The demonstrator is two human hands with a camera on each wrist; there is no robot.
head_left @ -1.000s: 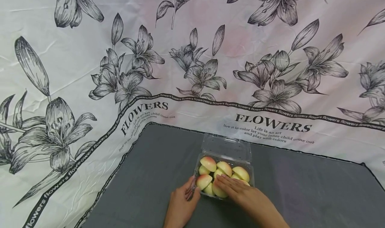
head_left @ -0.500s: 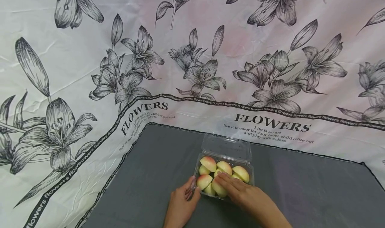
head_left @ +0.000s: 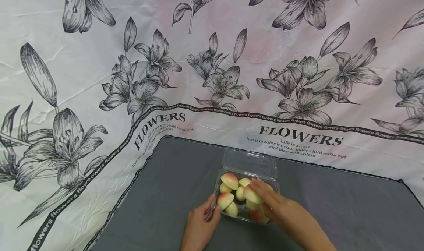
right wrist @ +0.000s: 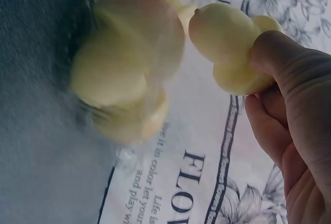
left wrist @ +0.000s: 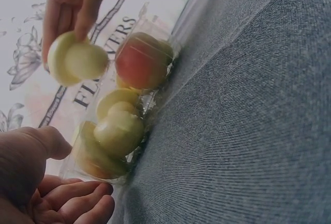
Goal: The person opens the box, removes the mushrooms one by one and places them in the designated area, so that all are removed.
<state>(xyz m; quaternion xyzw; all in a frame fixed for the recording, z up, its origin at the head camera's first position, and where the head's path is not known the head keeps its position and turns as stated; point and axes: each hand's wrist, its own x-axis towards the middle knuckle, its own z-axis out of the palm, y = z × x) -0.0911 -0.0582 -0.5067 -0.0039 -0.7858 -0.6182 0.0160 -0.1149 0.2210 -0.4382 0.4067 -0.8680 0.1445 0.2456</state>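
Right grip point(head_left: 276, 203) clamped on fruit piece point(right wrist: 222, 38).
Fruit piece at 9 o'clock from right grip, clear of container point(head_left: 243, 207); left grip point(head_left: 201, 218) holds container's 8 o'clock corner.

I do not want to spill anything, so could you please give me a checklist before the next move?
1. Lid open: ok, folded back.
2. Left hand at the clear container: ok, at its near left corner.
3. Right hand gripping the mushroom-shaped piece: ok, pinched.
4. That piece apart from the other pieces: ok, gap visible in wrist views.
5. Count inside: cannot tell, right hand hides some in head view.
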